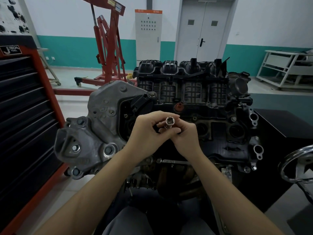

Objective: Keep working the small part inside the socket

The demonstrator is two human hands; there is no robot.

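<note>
Engine (194, 106) on its stand fills the view, valve cover facing up; red tool cabinet (25, 116) stands left. Above the cover, left hand (145, 133) and right hand (186, 134) both curl around a chrome socket (169, 122), square drive end facing the camera, held between the two grips. Judged step: preparing the socket; fitting it to a driver would need alignment.

The single head-worn camera is looking forward and down from close above the engine (186, 116), taking in the tool cabinet (25, 116) leftward and the workshop's far wall.
</note>
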